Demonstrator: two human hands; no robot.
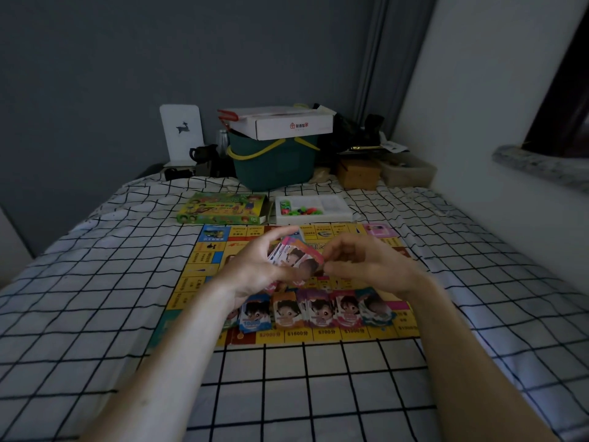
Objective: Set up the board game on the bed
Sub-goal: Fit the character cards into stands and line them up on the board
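A yellow game board [204,260] lies flat on the checked bed. Above its middle my left hand [255,266] grips a fanned stack of cartoon cards [298,255]. My right hand [366,263] is at the stack's right edge, thumb and fingers pinched at one card. Several sorted piles of cards [315,309] lie in a row along the board's near edge. The green game box [221,208] and a white tray of coloured pieces [314,209] rest just beyond the board.
At the bed's far end stand a teal basket [274,164] with a white carton [287,124] on it, a brown box [358,173], a clear tub [409,170] and dark clutter. A white wall and ledge [538,164] run along the right.
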